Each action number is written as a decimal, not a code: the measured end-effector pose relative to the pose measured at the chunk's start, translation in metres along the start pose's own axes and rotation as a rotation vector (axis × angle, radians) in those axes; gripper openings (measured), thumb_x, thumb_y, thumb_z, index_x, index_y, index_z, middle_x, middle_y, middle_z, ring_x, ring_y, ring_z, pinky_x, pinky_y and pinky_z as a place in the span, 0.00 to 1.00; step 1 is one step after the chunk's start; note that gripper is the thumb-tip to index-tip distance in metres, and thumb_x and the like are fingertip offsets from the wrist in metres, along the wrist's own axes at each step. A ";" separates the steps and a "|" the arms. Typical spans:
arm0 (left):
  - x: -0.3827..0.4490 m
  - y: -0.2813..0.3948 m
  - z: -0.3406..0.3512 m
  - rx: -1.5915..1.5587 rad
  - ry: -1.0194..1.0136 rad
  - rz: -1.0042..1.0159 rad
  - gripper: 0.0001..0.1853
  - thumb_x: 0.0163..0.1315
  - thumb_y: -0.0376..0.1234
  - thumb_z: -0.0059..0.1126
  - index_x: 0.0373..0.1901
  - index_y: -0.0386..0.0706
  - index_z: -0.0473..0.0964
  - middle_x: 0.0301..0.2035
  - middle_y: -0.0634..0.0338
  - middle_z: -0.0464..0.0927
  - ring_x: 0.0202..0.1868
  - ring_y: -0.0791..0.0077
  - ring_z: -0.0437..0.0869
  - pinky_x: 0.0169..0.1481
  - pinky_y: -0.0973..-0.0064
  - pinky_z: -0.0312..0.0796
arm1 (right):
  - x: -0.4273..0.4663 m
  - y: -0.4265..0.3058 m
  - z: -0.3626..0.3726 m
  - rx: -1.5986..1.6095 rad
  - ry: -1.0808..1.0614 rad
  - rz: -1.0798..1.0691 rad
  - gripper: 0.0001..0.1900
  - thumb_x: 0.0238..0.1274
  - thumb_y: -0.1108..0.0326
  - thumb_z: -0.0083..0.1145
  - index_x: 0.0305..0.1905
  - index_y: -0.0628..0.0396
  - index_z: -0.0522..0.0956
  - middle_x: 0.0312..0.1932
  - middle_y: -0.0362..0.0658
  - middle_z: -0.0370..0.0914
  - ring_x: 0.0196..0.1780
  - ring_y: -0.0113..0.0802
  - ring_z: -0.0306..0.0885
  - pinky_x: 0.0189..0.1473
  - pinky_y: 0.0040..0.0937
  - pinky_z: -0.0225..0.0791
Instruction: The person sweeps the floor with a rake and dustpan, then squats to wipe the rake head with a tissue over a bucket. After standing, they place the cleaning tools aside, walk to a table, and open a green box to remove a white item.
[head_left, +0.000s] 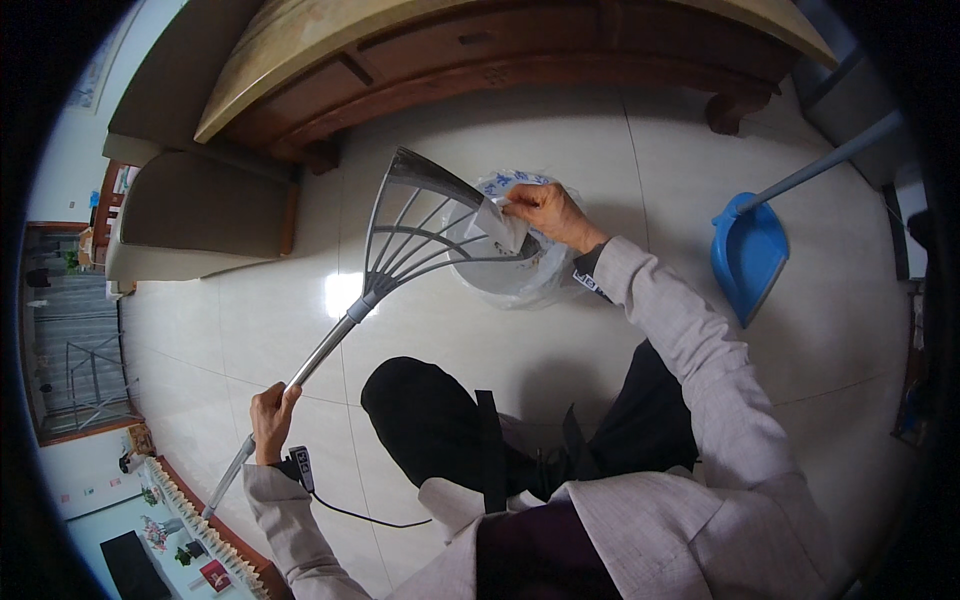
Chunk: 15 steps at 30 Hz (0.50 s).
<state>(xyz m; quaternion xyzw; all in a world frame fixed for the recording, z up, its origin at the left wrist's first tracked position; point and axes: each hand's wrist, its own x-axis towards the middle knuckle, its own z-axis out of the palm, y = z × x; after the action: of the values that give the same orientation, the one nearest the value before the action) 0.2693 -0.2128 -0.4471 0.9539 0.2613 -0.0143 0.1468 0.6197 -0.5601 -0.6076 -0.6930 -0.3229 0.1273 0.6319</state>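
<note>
My left hand (272, 421) is closed around the metal pole (324, 351) of a fan-shaped broom. Its grey ribbed head (409, 225) is raised, ending in a dark strip (439, 176) along the far edge. With its fingertips, my right hand (553, 214) pinches a crumpled white tissue (499, 225) against the right end of that strip. Directly beneath is a round bin (480, 279) lined with a clear plastic bag that bears blue writing. Some dark debris (531, 251) shows inside it, partly covered by the hand and tissue.
A blue dustpan (750, 259) with a grey pole stands on the tiled floor at the right. Ahead is a wooden table (480, 75) with carved feet. A sofa (202, 210) is at the left. A black cable (367, 517) runs from my left wrist.
</note>
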 end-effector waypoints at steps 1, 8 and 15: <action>0.000 -0.002 0.000 -0.013 -0.001 -0.003 0.30 0.59 0.50 0.54 0.12 0.36 0.59 0.11 0.61 0.51 0.17 0.78 0.52 0.19 0.71 0.46 | -0.001 0.002 -0.003 -0.029 -0.018 -0.002 0.05 0.56 0.72 0.59 0.35 0.60 0.78 0.25 0.36 0.77 0.31 0.19 0.70 0.36 0.21 0.67; -0.002 -0.014 -0.001 -0.175 -0.027 -0.071 0.30 0.60 0.52 0.53 0.12 0.39 0.58 0.13 0.68 0.50 0.20 0.83 0.50 0.20 0.73 0.43 | -0.014 0.032 -0.026 -0.305 -0.085 0.014 0.08 0.56 0.65 0.58 0.37 0.57 0.79 0.28 0.45 0.80 0.32 0.35 0.77 0.38 0.28 0.70; -0.008 -0.009 -0.004 -0.211 -0.032 -0.150 0.30 0.61 0.54 0.50 0.13 0.42 0.59 0.13 0.71 0.53 0.19 0.85 0.51 0.20 0.77 0.43 | -0.007 0.049 -0.039 -0.341 -0.054 0.001 0.10 0.58 0.64 0.56 0.40 0.57 0.79 0.28 0.46 0.80 0.31 0.33 0.77 0.37 0.28 0.68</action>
<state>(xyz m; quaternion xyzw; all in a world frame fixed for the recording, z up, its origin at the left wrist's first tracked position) 0.2577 -0.2087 -0.4449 0.9106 0.3295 -0.0128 0.2492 0.6516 -0.5951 -0.6492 -0.7866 -0.3565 0.0896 0.4961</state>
